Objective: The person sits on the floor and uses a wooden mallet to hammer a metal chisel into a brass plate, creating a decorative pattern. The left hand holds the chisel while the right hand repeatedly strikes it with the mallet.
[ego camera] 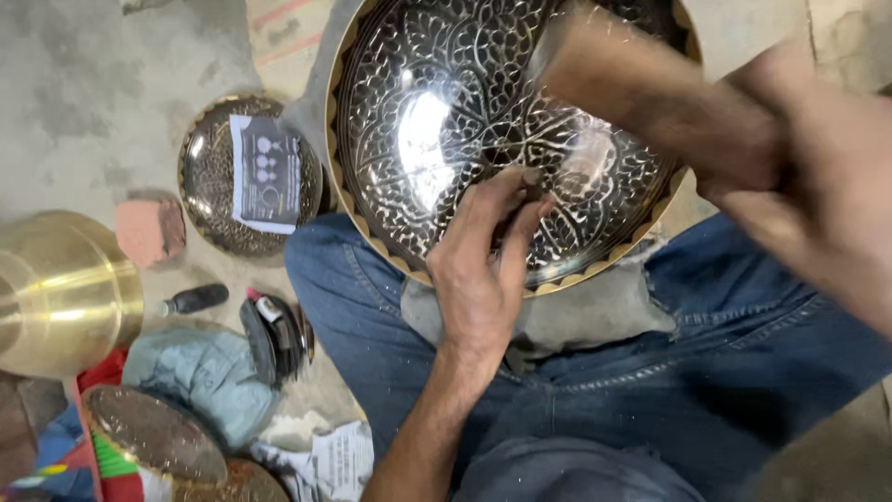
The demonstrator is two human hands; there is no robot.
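Grey concrete floor (84,84) spreads under a person sitting cross-legged in blue jeans (743,353), with a grey cloth pad (595,316) laid over the lap. On that pad leans a large round engraved metal tray with a dark leaf pattern and a scalloped brass rim (427,121), tilted up toward the head camera.

The left hand (478,270) lies against the tray's lower part, its grip pinched together on a small dark chisel-like tool (520,200) whose tip touches the engraved face near the centre. The right hand (818,186), blurred, has its grip wrapped around the wooden handle of a hammer (641,84), which hangs over the upper right of the tray, just above the pinched tool.

To the left on the floor rests a smaller round engraved dish (209,186) with a printed paper sheet (265,172) lying on it. A reddish brick piece (149,231) sits just beside it, and a shiny brass vessel (60,293) lies farther left. Below are a black-handled tool (193,299), a grey-blue cloth bundle (200,376) and two flat round brown plates (153,432).
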